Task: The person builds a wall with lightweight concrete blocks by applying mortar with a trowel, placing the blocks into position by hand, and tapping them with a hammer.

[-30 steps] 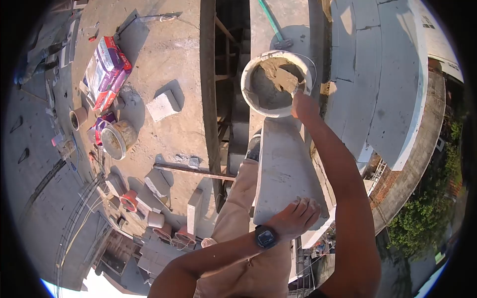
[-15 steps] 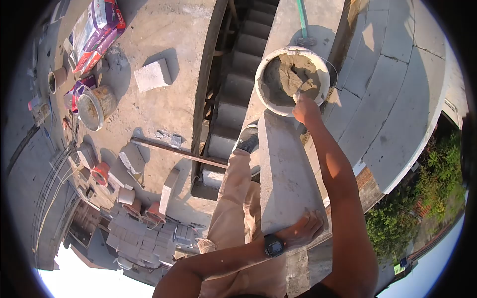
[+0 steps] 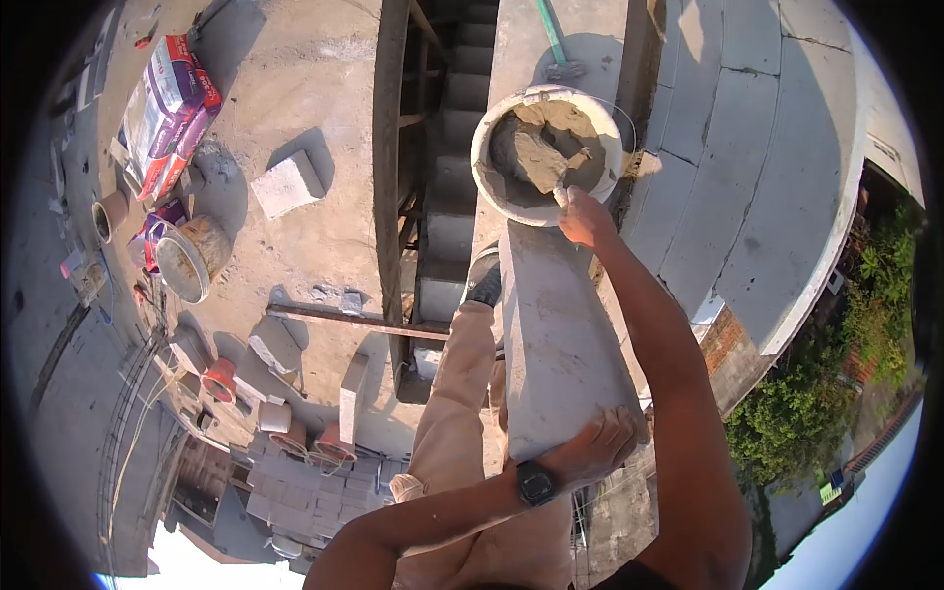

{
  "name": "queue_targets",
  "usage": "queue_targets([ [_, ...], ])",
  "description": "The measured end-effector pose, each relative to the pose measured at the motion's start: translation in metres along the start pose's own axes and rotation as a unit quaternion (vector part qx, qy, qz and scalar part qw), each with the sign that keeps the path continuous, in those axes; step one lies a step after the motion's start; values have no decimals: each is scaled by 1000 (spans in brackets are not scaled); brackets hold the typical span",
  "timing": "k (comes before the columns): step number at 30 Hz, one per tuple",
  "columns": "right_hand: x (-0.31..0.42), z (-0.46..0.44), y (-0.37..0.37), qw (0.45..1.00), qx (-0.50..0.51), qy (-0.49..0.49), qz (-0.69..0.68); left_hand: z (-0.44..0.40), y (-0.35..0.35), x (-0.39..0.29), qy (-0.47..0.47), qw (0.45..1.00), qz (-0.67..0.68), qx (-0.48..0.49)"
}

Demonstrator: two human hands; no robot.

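A round white bucket (image 3: pixel 484 182) of grey-brown mortar (image 3: pixel 536 157) stands at the far end of a long pale block (image 3: pixel 560 334). My right hand (image 3: pixel 587 216) is closed round the handle of a trowel at the bucket's near rim; the blade is down in the mortar and mostly hidden by it. On the near end of the block rests my left hand (image 3: pixel 595 447), its fingers bent over the top edge. A watch (image 3: pixel 536 484) is on the left wrist.
Left of the block, a stairwell (image 3: pixel 452 197) drops between concrete edges. A green-handled tool (image 3: pixel 551 34) lies beyond the bucket. Cement bags (image 3: pixel 172 118), a second bucket (image 3: pixel 187 261), a loose block (image 3: pixel 287 185) and a bar (image 3: pixel 359 321) are on the left floor. Roof panels (image 3: pixel 728 167) slope away right.
The view has shifted and turned. My right hand has moved the trowel within the bucket, and the mortar's surface has changed shape. My left hand stays on the block's near end.
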State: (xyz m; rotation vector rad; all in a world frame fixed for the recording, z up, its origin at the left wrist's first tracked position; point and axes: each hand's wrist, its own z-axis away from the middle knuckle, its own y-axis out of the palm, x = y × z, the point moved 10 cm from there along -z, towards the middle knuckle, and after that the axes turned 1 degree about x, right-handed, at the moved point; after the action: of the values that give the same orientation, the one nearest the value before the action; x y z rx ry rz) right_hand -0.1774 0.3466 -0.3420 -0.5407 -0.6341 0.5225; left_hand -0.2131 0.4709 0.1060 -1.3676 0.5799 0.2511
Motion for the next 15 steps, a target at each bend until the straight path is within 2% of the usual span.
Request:
queue_targets([
  [2,4,39,-28,998,-13,16,-57,1,-1,1,6,1000,-5,-2],
  [4,29,94,-100,970,-14,159,-186,3,-1,0,21,1000,-13,-2],
  [8,30,122,-99,943,-21,158,-293,5,3,1,32,999,-27,18],
  [13,26,125,-92,926,-97,121,-345,10,7,3,64,996,-24,53],
  [15,26,130,-91,919,-118,111,-358,11,9,8,48,997,-4,54],
])
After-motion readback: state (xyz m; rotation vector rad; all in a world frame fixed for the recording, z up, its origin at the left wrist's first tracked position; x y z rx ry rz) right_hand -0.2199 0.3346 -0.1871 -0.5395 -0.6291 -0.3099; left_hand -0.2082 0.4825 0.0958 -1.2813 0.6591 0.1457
